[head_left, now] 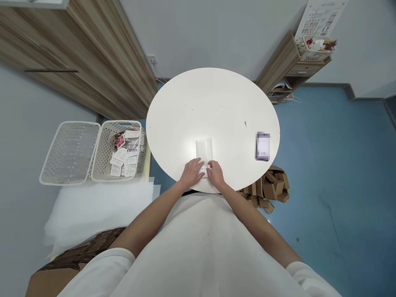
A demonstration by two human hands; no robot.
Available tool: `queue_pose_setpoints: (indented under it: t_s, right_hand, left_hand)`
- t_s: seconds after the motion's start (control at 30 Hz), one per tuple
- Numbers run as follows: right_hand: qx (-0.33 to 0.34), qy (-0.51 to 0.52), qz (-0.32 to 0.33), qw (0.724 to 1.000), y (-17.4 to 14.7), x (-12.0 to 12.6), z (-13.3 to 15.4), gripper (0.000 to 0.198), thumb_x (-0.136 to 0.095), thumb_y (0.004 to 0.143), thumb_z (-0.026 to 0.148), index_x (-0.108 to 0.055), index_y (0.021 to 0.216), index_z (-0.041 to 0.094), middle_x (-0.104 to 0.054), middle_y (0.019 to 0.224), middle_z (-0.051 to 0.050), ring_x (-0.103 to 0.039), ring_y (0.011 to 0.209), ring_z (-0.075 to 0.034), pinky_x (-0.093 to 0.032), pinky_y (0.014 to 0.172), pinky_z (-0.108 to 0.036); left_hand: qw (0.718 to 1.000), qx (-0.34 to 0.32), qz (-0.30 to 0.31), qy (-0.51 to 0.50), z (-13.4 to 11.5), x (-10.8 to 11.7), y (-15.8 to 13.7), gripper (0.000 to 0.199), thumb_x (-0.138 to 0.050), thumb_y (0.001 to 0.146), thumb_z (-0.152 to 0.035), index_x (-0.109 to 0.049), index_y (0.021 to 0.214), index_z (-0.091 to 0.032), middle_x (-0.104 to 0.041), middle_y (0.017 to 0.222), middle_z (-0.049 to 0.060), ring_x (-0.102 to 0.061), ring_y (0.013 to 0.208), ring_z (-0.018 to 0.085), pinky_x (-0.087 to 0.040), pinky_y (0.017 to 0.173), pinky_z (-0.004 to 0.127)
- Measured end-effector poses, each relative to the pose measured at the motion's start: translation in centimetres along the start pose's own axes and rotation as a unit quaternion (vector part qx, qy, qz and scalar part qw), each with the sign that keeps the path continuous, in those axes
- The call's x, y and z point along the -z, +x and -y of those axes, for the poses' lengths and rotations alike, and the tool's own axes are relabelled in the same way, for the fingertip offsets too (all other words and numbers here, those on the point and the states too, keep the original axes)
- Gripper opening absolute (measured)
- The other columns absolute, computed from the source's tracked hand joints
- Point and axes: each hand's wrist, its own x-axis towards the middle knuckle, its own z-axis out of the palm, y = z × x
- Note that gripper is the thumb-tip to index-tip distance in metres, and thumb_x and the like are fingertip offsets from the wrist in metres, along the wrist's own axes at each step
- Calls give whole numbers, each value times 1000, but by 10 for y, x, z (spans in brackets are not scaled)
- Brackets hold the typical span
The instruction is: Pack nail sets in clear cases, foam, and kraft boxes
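Note:
A thin white packing sheet (204, 148) lies on the round white table (210, 95), its long side stretching away from me. The near end looks folded or rolled over, and whether anything is wrapped in it I cannot tell. My left hand (192, 173) is at the left of this near end, its fingers on top and its thumb closer to me, gripping the fold. From the right, my right hand (215, 173) holds the same end with curled fingers and thumb. The two hands are slightly apart, with a strip of the sheet showing between them.
A phone-like device (262, 146), blurred out, lies at the table's right. Left of the table stand a white basket (96, 165) of printed cards and packets, its lid (49, 154), and stacked white sheets (102, 206). Cardboard boxes (274, 187) crowd the floor at right.

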Motion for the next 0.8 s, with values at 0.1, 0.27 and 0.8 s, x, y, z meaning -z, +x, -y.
queue_pose_setpoints:
  t_s: [0.1,0.27,0.8]
  right_hand:
    - [83,-64,1,994,-8,7,-5,38,-36,82,18,-44,119,21,-38,130,-10,-33,121,-24,-31,94,-40]
    - [195,-123,142,963,-5,25,-15,69,-54,75,37,-24,134,22,-22,143,-8,-17,131,-28,-20,102,-43]
    - [209,-105,200,952,-29,31,2,46,-55,70,32,-48,114,20,-58,97,-5,-51,86,-20,-41,76,-31]
  left_hand:
    - [999,-41,25,16,1,-1,2,43,-42,82,-33,-40,124,-21,-38,133,8,-30,124,24,-27,98,40]
    - [997,-52,58,0,4,3,3,59,-45,78,-45,-32,130,-19,-35,136,10,-28,125,25,-25,98,39]
    - [985,-68,107,-115,7,7,-33,55,-59,63,-30,-48,116,-23,-52,115,6,-47,105,26,-37,87,37]
